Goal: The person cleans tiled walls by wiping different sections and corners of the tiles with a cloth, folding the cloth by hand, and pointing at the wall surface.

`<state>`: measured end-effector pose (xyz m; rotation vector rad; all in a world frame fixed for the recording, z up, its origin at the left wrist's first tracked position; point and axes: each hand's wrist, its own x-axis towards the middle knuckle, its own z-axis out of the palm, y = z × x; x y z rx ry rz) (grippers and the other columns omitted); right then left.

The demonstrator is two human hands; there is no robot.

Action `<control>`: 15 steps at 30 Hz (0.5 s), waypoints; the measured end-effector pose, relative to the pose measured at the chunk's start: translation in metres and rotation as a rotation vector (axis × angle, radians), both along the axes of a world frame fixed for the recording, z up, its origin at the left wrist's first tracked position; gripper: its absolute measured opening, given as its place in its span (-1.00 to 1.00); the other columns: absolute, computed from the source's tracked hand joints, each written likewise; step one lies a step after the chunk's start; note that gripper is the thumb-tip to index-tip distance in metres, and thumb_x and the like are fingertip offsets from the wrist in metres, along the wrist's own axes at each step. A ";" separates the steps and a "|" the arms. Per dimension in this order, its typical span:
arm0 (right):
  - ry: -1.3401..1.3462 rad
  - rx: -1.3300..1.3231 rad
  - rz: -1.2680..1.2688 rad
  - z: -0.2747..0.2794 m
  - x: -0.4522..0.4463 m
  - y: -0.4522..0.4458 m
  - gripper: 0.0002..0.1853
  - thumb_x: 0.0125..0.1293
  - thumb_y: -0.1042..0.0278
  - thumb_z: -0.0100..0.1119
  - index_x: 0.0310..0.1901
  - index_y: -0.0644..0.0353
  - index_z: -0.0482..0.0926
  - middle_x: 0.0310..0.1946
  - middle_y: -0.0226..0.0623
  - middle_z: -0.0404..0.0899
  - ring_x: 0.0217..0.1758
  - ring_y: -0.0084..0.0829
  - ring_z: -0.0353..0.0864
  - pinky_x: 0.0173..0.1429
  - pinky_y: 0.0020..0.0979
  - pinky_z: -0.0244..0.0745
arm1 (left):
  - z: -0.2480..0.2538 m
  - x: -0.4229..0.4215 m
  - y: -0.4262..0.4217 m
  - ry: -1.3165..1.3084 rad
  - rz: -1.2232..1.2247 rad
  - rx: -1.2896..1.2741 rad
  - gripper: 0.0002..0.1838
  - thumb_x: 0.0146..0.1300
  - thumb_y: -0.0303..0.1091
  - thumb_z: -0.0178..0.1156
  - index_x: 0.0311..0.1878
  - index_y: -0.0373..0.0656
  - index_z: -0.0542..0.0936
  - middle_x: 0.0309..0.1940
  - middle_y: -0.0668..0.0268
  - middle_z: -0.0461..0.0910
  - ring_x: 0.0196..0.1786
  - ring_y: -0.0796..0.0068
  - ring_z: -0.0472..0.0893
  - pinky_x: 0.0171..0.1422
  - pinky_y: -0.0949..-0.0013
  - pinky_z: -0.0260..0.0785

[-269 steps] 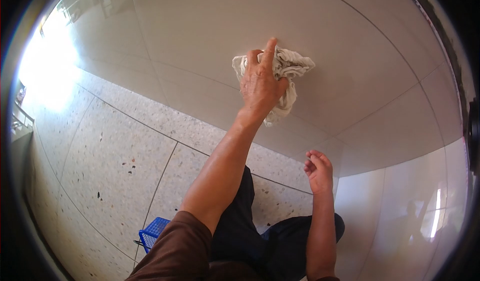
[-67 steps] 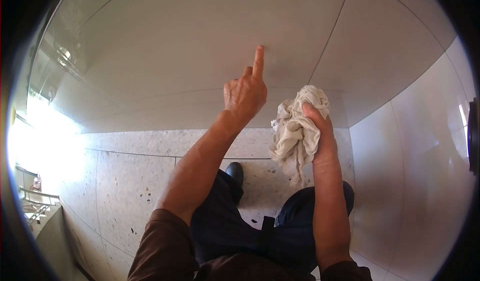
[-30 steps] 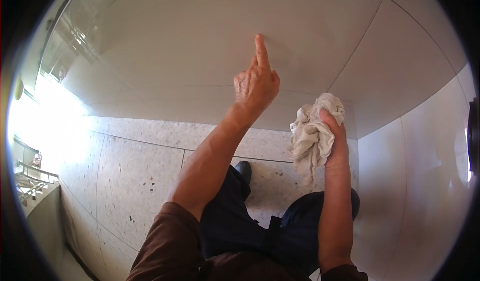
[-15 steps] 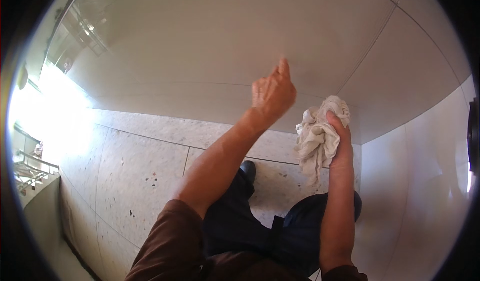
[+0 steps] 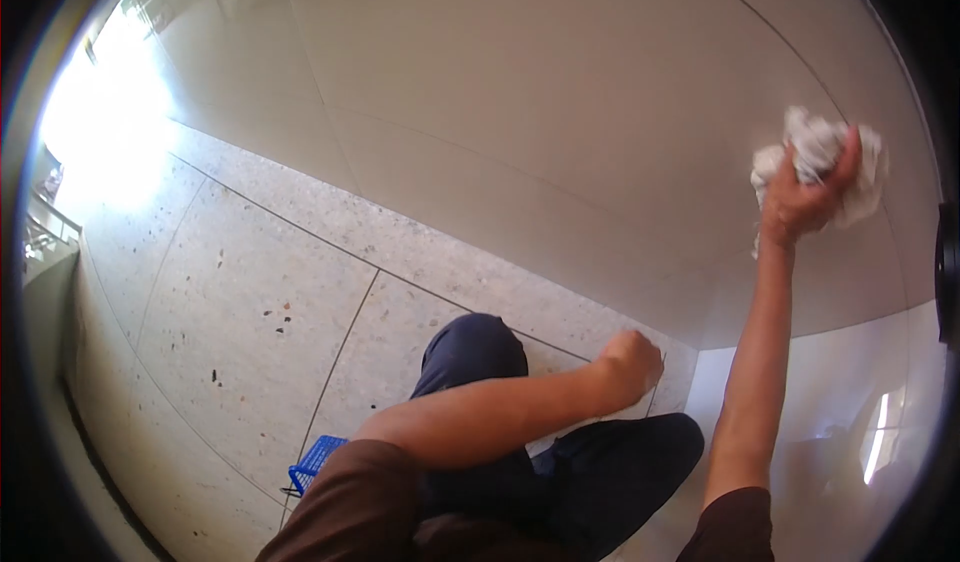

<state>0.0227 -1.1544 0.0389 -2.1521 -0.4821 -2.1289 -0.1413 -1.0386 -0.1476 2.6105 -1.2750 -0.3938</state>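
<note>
My right hand (image 5: 800,207) is wrapped around a crumpled whitish cloth (image 5: 818,150) and holds it against the glossy beige wall panel (image 5: 560,142), over at the right. Part of the cloth spreads past my fingers on both sides. Low in front of my knees, my left hand (image 5: 632,367) is curled into a fist, apart from the wall, and nothing shows in it. Its fingertips are turned out of sight.
Speckled stone floor (image 5: 250,282) runs along the panel's foot. A blue plastic basket (image 5: 318,462) sits on it, partly behind my left arm. A shiny white side wall (image 5: 820,412) meets the panel at the right. Bright light comes from the far left.
My right hand has carried the cloth up and right onto the panel. My left hand has dropped from the panel, and its pointing finger has curled in. The view has swung right.
</note>
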 end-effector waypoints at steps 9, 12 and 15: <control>1.014 -1.236 0.546 -0.126 0.044 0.120 -0.51 0.45 0.43 0.07 0.38 -0.15 0.44 0.43 -0.32 0.44 0.59 -0.23 0.27 0.66 -0.01 0.17 | 0.007 0.027 -0.020 0.270 -0.041 0.118 -0.59 0.08 -0.29 0.49 0.06 -0.03 0.78 0.05 0.29 0.76 0.04 0.12 0.74 -0.05 -0.06 0.65; 0.936 -1.464 0.476 -0.113 0.046 0.111 -0.38 0.44 0.37 0.10 0.50 -0.25 0.28 0.45 -0.38 0.44 0.56 -0.25 0.32 0.63 0.05 0.22 | -0.004 0.037 -0.024 0.292 0.033 0.099 -0.58 0.07 -0.30 0.49 0.07 -0.03 0.78 0.04 0.29 0.77 0.02 0.11 0.75 -0.02 -0.06 0.65; 0.747 -1.239 0.400 -0.058 0.049 0.150 -0.25 0.41 0.44 0.13 0.57 -0.28 0.15 0.43 -0.36 0.47 0.49 -0.17 0.44 0.49 0.02 0.45 | -0.005 0.044 -0.019 0.303 -0.013 0.079 -0.59 0.10 -0.30 0.48 0.08 -0.03 0.78 0.05 0.28 0.76 0.02 0.11 0.75 -0.02 -0.06 0.65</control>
